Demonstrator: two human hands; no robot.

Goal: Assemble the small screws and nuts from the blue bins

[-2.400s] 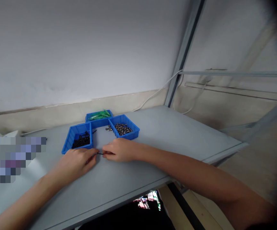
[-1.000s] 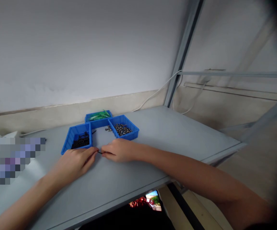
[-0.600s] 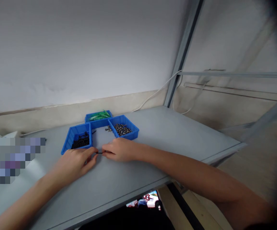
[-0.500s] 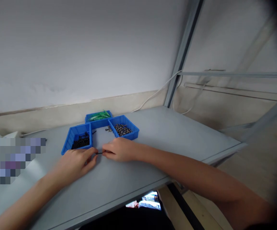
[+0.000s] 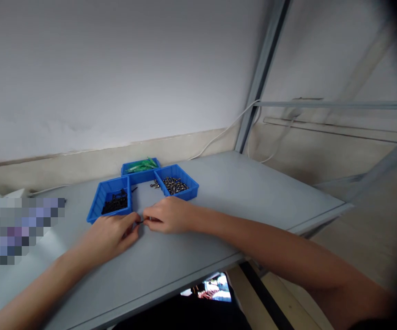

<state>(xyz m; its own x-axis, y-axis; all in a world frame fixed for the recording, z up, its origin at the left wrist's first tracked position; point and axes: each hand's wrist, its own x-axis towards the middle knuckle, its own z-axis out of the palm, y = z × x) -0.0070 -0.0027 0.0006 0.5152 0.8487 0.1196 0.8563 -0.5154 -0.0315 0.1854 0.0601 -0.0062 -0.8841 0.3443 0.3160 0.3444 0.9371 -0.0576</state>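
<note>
Both hands meet over the grey table, just in front of the blue bins. My left hand (image 5: 114, 233) pinches a small dark piece (image 5: 140, 222) between thumb and fingers. From the other side my right hand (image 5: 167, 215) has its fingertips closed at the same piece, its details too small to make out. Black parts (image 5: 116, 201) lie in the left blue bin (image 5: 98, 197), beside my left hand. Beyond my right hand, small metal parts (image 5: 175, 185) fill the right blue bin (image 5: 192, 192), and a few lie outside it. Green pieces (image 5: 143, 165) are in the back bin (image 5: 124, 169).
The grey table (image 5: 253, 192) runs along a wall. A metal frame post (image 5: 262, 73) and a white cable (image 5: 215, 140) stand at its back right. Blurred items (image 5: 19, 229) lie at the left. A lit screen (image 5: 215, 288) shows below the front edge.
My right hand has moved slightly left, closer to my left hand, so less of the dark piece shows between the fingertips. The picture on the lit screen has changed.
</note>
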